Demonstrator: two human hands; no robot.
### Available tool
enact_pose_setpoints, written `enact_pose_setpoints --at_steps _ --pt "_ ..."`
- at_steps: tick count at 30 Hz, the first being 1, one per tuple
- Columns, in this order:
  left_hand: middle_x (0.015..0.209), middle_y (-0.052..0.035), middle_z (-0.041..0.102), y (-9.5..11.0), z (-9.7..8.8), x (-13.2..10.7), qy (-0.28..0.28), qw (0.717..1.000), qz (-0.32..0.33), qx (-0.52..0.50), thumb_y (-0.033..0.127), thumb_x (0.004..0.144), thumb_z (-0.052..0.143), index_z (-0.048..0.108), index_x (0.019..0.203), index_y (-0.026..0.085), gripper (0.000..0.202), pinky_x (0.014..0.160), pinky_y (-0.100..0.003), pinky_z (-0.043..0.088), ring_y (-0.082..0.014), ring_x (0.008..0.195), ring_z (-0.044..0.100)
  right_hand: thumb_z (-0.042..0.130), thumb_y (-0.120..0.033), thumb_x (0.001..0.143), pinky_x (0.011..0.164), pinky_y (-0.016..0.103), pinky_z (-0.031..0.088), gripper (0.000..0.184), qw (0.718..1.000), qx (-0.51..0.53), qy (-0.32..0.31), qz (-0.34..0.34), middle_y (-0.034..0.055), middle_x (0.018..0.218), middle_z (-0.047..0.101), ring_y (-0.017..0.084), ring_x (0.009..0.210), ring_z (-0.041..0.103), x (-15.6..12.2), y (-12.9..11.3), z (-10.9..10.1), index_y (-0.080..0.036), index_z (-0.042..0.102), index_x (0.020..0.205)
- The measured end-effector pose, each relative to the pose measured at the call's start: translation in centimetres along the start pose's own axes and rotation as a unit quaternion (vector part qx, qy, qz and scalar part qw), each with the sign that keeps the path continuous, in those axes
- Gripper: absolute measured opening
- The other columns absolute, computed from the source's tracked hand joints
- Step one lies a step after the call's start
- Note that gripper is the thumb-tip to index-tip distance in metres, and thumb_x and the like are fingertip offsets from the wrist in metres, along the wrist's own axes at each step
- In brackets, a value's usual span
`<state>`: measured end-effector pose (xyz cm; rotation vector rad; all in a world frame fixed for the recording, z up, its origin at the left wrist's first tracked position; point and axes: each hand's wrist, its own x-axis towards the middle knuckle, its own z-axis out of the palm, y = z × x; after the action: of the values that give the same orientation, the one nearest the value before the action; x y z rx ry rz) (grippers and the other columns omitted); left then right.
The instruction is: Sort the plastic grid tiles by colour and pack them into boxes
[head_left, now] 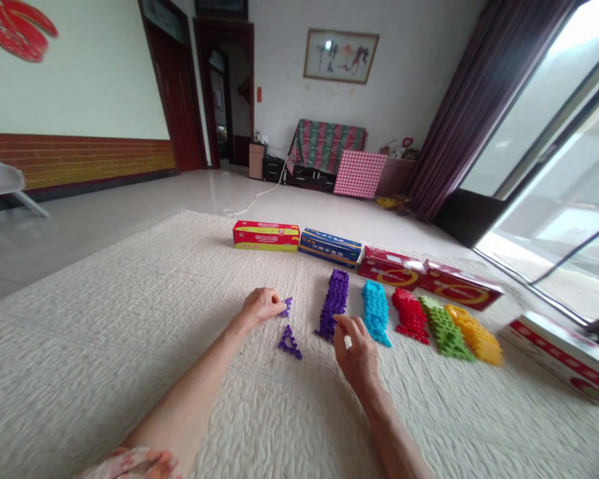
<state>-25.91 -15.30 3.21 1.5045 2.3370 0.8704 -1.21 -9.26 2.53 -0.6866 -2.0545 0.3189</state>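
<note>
My left hand rests on a cream quilted mat, fingers closed in a pinch on a small purple plastic piece. A purple triangle piece lies on the mat just below it. My right hand reaches to the near end of a row of purple pieces, fingers curled and touching the closest piece. Rows of cyan pieces, red pieces, green pieces and yellow pieces lie side by side to the right.
Long boxes line the mat's far edge: a red-yellow box, a blue box, two red boxes. Another red-white box sits at the right. Beyond are a tiled floor, a covered cabinet and a glass door.
</note>
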Motion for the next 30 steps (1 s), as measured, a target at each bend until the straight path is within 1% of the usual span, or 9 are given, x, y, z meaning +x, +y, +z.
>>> enact_pose_setpoints --at_steps 4,7,11,14,16,20,24,27,30 --pt "0.06 0.0029 0.057 1.1 0.9 -0.2 -0.008 0.986 0.003 -0.168 0.038 0.071 0.058 0.064 0.067 0.015 0.024 0.056 -0.022 0.034 -0.0118 0.06 0.052 0.047 -0.021 0.087 0.067 0.028 0.049 0.02 0.998 0.063 -0.008 0.022 0.0061 0.086 0.064 0.016 0.075 0.061 -0.2 -0.3 0.8 -0.018 0.061 0.102" --pt "0.062 0.0027 0.057 2.5 2.1 -0.7 -0.031 0.966 0.029 -0.255 0.039 0.072 0.057 0.065 0.073 0.014 0.026 0.055 -0.021 0.036 -0.0111 0.058 0.05 0.054 -0.027 0.084 0.066 0.028 0.051 0.023 0.987 0.131 -0.027 0.085 0.0072 0.089 0.067 0.017 0.075 0.063 -0.4 -0.5 1.5 -0.017 0.06 0.104" --pt "0.066 0.0006 0.061 4.5 2.9 -1.7 -0.04 0.956 0.063 -0.282 0.037 0.072 0.058 0.065 0.076 0.013 0.025 0.057 -0.022 0.039 -0.0118 0.061 0.053 0.062 -0.037 0.08 0.066 0.029 0.054 0.033 0.949 0.261 -0.04 0.17 0.0076 0.089 0.069 0.017 0.074 0.066 -0.5 -1.2 2.1 -0.017 0.059 0.106" --pt "0.067 0.0003 0.061 5.7 3.1 -2.4 -0.044 0.957 0.072 -0.278 0.036 0.073 0.057 0.064 0.077 0.014 0.023 0.058 -0.022 0.04 -0.0119 0.062 0.053 0.063 -0.039 0.079 0.071 0.03 0.054 0.032 0.923 0.337 -0.014 0.186 0.0073 0.09 0.069 0.018 0.079 0.066 -0.4 -2.0 2.5 -0.018 0.06 0.102" --pt "0.067 0.0004 0.061 6.2 3.1 -2.8 -0.057 0.955 0.08 -0.281 0.036 0.073 0.058 0.064 0.078 0.014 0.024 0.057 -0.021 0.04 -0.0115 0.061 0.053 0.062 -0.038 0.079 0.072 0.031 0.054 0.028 0.914 0.358 0.014 0.189 0.0062 0.089 0.068 0.017 0.079 0.065 -0.3 -2.2 2.6 -0.018 0.059 0.099" --pt "0.065 0.0012 0.06 6.4 3.0 -2.9 -0.082 0.952 0.104 -0.275 0.038 0.075 0.056 0.064 0.076 0.014 0.024 0.056 -0.021 0.039 -0.0105 0.059 0.052 0.057 -0.037 0.082 0.065 0.029 0.052 0.027 0.927 0.314 0.026 0.203 0.0053 0.085 0.067 0.015 0.072 0.062 -0.1 -1.1 1.9 -0.017 0.06 0.099" --pt "0.058 0.0017 0.057 5.1 2.7 -2.0 -0.056 0.959 0.079 -0.265 0.038 0.076 0.052 0.062 0.07 0.014 0.027 0.054 -0.022 0.038 -0.0105 0.055 0.05 0.053 -0.033 0.083 0.06 0.026 0.049 0.025 0.965 0.19 0.034 0.174 0.004 0.081 0.065 0.014 0.066 0.057 0.5 1.1 -0.1 -0.016 0.064 0.098" --pt "0.06 -0.0001 0.06 3.9 2.7 -1.2 -0.029 0.959 0.041 -0.28 0.039 0.075 0.052 0.062 0.07 0.014 0.027 0.055 -0.023 0.041 -0.0115 0.055 0.054 0.052 -0.027 0.082 0.061 0.026 0.047 0.021 0.989 0.098 -0.002 0.115 0.0036 0.078 0.061 0.013 0.065 0.055 0.8 1.8 -1.3 -0.017 0.067 0.093" --pt "0.064 -0.0014 0.063 3.1 2.7 -0.7 -0.027 0.959 0.02 -0.283 0.039 0.074 0.052 0.062 0.07 0.015 0.027 0.054 -0.022 0.042 -0.0111 0.053 0.054 0.05 -0.022 0.082 0.064 0.026 0.047 0.021 0.994 0.063 -0.064 0.06 0.0025 0.074 0.058 0.014 0.066 0.056 0.8 1.4 -1.5 -0.018 0.068 0.091"
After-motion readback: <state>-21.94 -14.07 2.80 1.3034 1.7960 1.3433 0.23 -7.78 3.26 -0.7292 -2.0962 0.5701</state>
